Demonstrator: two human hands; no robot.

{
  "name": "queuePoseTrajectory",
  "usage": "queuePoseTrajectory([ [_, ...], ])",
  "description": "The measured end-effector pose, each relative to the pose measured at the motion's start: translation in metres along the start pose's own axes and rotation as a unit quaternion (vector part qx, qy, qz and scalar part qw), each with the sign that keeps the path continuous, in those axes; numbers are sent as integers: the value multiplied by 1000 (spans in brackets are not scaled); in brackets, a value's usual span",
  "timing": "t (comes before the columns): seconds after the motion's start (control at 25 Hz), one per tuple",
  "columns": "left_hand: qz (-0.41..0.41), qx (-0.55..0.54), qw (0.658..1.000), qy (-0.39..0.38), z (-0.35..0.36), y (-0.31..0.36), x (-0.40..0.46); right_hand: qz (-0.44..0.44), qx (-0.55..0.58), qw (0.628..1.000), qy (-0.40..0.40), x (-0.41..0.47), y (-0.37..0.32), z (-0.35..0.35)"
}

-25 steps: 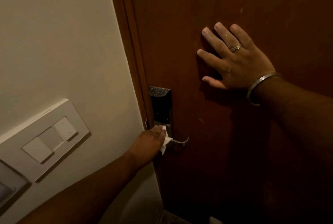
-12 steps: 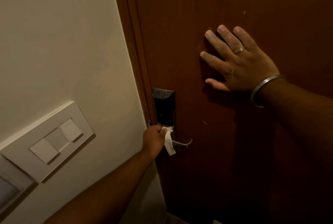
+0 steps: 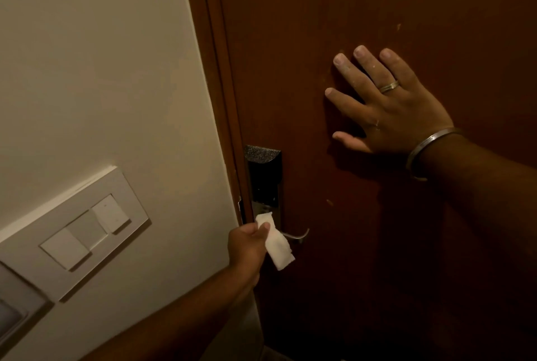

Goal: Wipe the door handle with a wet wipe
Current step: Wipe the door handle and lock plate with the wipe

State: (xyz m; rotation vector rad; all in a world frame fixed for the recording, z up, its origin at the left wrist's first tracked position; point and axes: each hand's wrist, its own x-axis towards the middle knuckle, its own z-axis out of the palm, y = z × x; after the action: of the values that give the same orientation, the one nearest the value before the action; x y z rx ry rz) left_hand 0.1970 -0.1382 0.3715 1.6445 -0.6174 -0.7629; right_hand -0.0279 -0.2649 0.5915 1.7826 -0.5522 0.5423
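A silver lever door handle point(image 3: 297, 236) sticks out to the right from a dark lock plate point(image 3: 266, 183) on the brown wooden door point(image 3: 334, 6). My left hand point(image 3: 247, 247) pinches a white wet wipe point(image 3: 276, 244) between thumb and fingers just left of the handle; the wipe hangs down loose and covers the handle's base. My right hand point(image 3: 386, 107) lies flat on the door above and to the right of the lock, fingers spread, with a ring and a metal bangle on it.
A cream wall point(image 3: 96, 70) runs along the left of the door frame point(image 3: 215, 70). A white switch panel point(image 3: 84, 232) with three rockers is mounted low on the wall, and part of another panel point(image 3: 11, 317) shows at the lower left edge.
My left hand has drawn back from the handle toward me, and the wipe has come off the lever and unfolded to hang down. My right hand has stayed flat on the door.
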Motion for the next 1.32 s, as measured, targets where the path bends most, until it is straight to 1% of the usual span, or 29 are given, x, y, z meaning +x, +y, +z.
queuePoseTrajectory([
  [0.12,99,64,993,28,0,10,10,-4,-5,1000,-6,1,1,-1],
  [0.16,151,117,981,18,-3,14,15,-4,-5,1000,-9,2,0,-1],
  [0.2,212,188,959,-4,-8,12,19,-3,-3,1000,-12,2,0,-1],
  [0.24,270,260,926,-43,-16,6,18,-2,-2,1000,-11,2,1,-1],
  [0.28,325,320,885,-93,-25,-5,16,-2,-1,1000,-9,1,1,-1],
  [0.32,367,379,837,-147,-38,-14,16,-1,-3,1000,-7,0,1,-1],
  [0.36,410,439,778,-183,-50,-16,19,1,-3,1000,-5,-1,1,-1],
  [0.4,459,495,713,-191,-57,-11,27,1,-2,1000,-5,0,1,-1],
  [0.44,519,527,648,-184,-59,-3,35,0,-1,1000,-4,0,0,-1],
  [0.48,564,537,603,-174,-55,7,39,-2,-2,1000,-2,1,-1,0],
  [0.52,591,536,577,-176,-46,16,38,-3,-3,1000,-1,2,-1,0],
  [0.56,602,535,561,-194,-33,24,31,-4,-5,1000,0,2,0,1],
  [0.6,584,533,567,-229,-19,27,20,-3,-4,1000,0,2,1,0],
  [0.64,537,525,607,-259,-7,27,6,-1,-3,1000,1,0,1,0],
  [0.68,474,514,656,-283,2,23,-1,1,-3,1000,2,-1,1,-1],
  [0.72,428,501,693,-292,5,22,-4,4,-3,1000,1,-1,1,-1],
  [0.76,423,505,695,-287,2,24,-4,2,-3,1000,-3,0,0,0],
  [0.8,466,526,660,-267,-7,26,2,-1,-2,1000,-7,1,1,0],
  [0.84,515,550,615,-234,-19,27,12,-3,0,1000,-7,1,1,0],
  [0.88,551,560,582,-210,-34,30,23,-2,1,1000,-4,1,1,0],
  [0.92,583,558,559,-189,-48,34,35,-1,0,1000,2,0,0,1],
  [0.96,599,563,539,-186,-55,37,43,-2,-2,1000,5,0,0,2],
  [1.0,600,568,532,-185,-54,38,43,-3,-3,1000,4,1,0,2],
  [1.12,555,601,536,-208,-7,23,13,0,0,1000,-2,1,1,1],
  [1.16,552,592,547,-214,5,17,3,1,-1,1000,-2,0,1,0],
  [1.24,582,541,561,-232,-3,17,-1,1,2,1000,-1,-1,1,1],
  [1.28,585,507,586,-240,-17,21,9,1,5,1000,1,0,-1,1],
  [1.32,569,474,625,-248,-32,26,23,1,7,1000,3,0,-2,1],
])
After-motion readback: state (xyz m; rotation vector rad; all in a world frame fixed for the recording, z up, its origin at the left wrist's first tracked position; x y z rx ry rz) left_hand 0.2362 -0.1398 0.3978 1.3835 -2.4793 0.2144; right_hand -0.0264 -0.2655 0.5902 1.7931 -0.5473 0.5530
